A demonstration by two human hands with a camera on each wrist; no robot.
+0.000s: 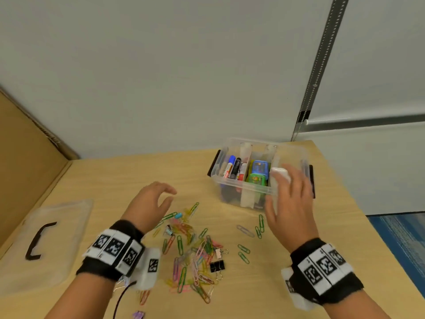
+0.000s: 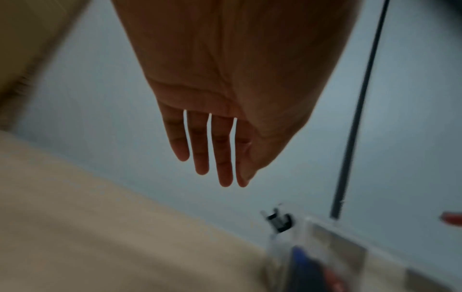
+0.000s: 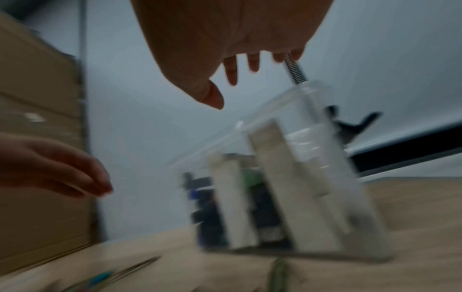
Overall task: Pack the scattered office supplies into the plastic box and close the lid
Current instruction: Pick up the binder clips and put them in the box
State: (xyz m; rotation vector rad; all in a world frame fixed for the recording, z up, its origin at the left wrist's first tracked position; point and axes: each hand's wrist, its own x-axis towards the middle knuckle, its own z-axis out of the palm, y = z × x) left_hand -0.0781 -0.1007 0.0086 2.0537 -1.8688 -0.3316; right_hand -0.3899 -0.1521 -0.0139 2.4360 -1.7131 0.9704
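The clear plastic box [image 1: 232, 189] stands open at the back right of the table, with markers and coloured items in its divided compartments. My right hand [image 1: 278, 187] hovers over its right end, fingers spread, holding nothing in the right wrist view [image 3: 225, 92]. A white object [image 1: 280, 173] shows at its fingertips over the right compartment. My left hand [image 1: 169, 195] floats open above the scattered paper clips [image 1: 193, 256]; its fingers are straight in the left wrist view [image 2: 225, 173]. The clear lid [image 1: 46, 240] with a black handle lies flat at the left.
A black binder clip [image 1: 217, 266] and a small pale one [image 1: 219, 252] lie among the clips; a purple one [image 1: 138, 314] sits at the front edge. Loose green clips [image 1: 243, 252] lie near the box. Cardboard [image 1: 27, 162] walls the left; the table ends at the right.
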